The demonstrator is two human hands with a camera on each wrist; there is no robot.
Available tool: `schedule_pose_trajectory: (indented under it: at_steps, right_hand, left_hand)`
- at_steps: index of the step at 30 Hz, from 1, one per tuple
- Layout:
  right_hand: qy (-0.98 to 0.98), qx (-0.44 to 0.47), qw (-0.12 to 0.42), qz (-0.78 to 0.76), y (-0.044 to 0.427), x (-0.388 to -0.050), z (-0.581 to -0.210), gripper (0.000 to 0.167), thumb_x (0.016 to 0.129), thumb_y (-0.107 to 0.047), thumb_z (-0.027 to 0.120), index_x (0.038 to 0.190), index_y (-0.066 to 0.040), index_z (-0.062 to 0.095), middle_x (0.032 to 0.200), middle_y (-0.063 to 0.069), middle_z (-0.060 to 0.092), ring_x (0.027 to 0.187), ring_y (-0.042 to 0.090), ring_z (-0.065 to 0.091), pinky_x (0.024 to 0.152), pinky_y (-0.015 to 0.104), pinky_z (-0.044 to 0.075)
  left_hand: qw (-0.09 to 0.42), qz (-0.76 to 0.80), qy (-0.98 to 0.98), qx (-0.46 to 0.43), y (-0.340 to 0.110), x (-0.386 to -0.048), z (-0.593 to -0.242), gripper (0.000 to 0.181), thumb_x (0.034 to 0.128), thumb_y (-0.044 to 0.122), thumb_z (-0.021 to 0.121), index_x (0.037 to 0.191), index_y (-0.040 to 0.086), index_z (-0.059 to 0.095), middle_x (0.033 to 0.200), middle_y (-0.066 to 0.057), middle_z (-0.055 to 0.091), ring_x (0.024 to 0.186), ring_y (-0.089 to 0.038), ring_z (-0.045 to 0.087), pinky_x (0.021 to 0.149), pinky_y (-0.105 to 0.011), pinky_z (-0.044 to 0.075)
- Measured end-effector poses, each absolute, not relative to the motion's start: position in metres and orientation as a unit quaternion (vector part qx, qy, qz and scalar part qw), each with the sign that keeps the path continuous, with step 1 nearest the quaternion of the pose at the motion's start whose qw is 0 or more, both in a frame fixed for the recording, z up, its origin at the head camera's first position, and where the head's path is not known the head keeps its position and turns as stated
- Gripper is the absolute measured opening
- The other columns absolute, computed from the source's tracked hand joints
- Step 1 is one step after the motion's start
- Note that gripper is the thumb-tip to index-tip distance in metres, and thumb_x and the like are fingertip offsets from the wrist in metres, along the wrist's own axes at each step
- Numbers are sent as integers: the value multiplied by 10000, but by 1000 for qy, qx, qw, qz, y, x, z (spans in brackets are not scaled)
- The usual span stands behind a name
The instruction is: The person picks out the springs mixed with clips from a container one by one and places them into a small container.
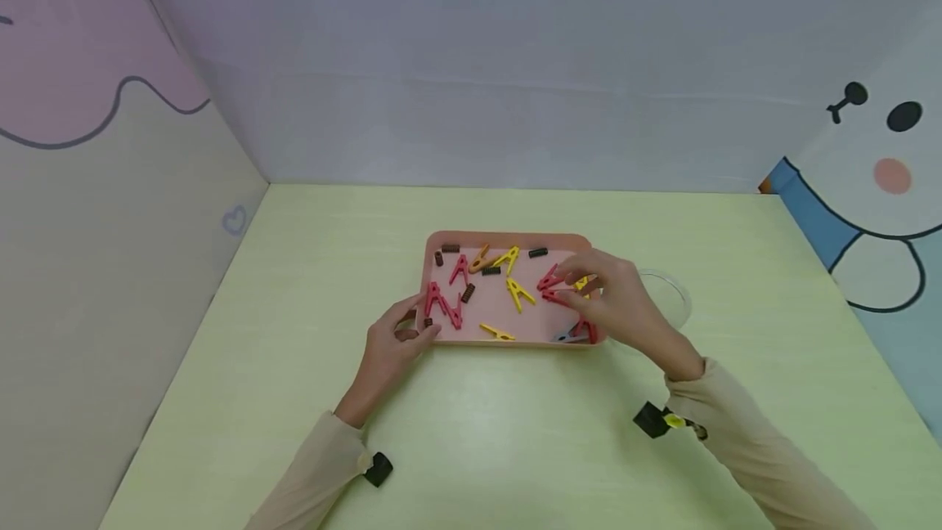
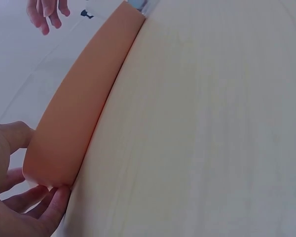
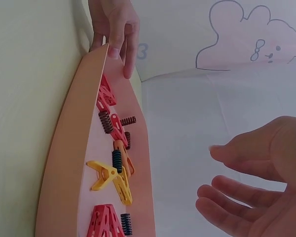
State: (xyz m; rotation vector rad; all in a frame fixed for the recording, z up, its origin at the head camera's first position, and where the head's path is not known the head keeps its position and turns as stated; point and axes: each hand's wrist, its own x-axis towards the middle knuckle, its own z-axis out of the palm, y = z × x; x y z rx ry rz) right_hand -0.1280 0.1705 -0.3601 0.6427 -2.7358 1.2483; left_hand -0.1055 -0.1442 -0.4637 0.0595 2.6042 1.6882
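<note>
A shallow pink tray point(image 1: 508, 239) lies on the table with several small plastic clips and coil springs inside. My left hand point(image 1: 390, 342) grips its left end, thumb at the rim and fingers at the outer wall. Over the right part of the tray hovers my right hand point(image 1: 621, 305); in the right wrist view its thumb and fingers are apart with nothing between them. Below it are red clips point(image 1: 549, 276). Other contents include a yellow clip point(image 1: 518, 294), an orange clip point(image 1: 482, 260), a grey clip point(image 1: 568, 336) and a dark spring point(image 1: 468, 294).
A clear round object point(image 1: 680, 293) lies on the pale table point(image 1: 500, 432) just right of the tray, partly hidden by the right hand. Printed walls stand at the back and both sides. Each sleeve carries a small black block point(image 1: 379, 469) at the wrist.
</note>
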Motion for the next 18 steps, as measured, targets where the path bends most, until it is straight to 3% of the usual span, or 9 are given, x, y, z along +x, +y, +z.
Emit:
schedule_pose_trajectory:
  at_steps: [18]
  right_hand:
    - [-887, 220, 13, 406, 146, -142, -371, 229, 809, -29, 729, 1030, -8, 673, 974, 145, 658, 834, 296, 656, 688, 386, 571]
  left_hand:
    - [14, 552, 834, 23, -144, -104, -464, 578, 828, 233, 744, 1357, 156, 525, 1309, -42, 524, 1001, -225, 617, 786, -266, 543]
